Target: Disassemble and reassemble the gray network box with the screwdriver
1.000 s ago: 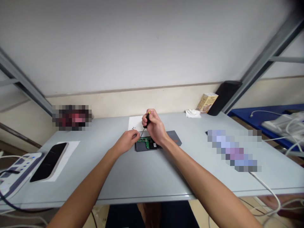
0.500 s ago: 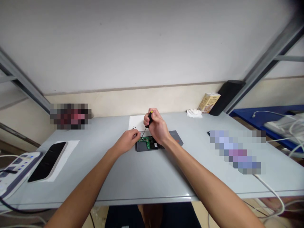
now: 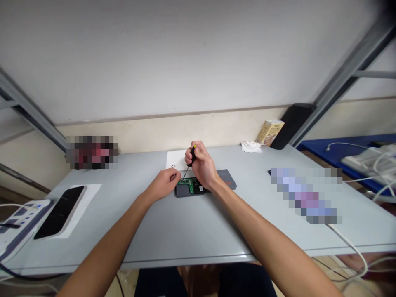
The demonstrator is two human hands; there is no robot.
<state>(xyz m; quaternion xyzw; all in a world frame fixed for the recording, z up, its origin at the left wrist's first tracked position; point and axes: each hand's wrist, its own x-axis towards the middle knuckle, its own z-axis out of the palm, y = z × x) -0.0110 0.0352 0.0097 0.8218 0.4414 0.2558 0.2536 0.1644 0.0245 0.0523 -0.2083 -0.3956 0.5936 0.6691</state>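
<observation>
Head view. The right hand (image 3: 202,167) is closed in a fist round the black handle of a small yellow-capped screwdriver (image 3: 192,154), which it holds nearly upright, tilted so that the thin metal shaft runs down and to the person's left. The tip meets the near-left corner of the green printed circuit board (image 3: 189,185), which lies exposed in a flat dark grey rectangular device case (image 3: 185,192) at the middle of the pale grey tabletop (image 3: 192,231). The long axis of the case runs left to right across the table, its right part hidden under the right wrist. The left hand (image 3: 163,183) rests on the table, fingers curled, fingertips touching or just beside the left end of the case, close to the shaft's tip; whether it pinches anything there is too small to tell. The working point thus lies below and left of the right grip, between the two hands, with the left hand the nearer to it.

A white sheet of paper (image 3: 176,160) with small dark specks, perhaps screws, lies just beyond the hands. A black smartphone (image 3: 60,210) lies well apart to the left, beside a white power strip (image 3: 18,216).
</observation>
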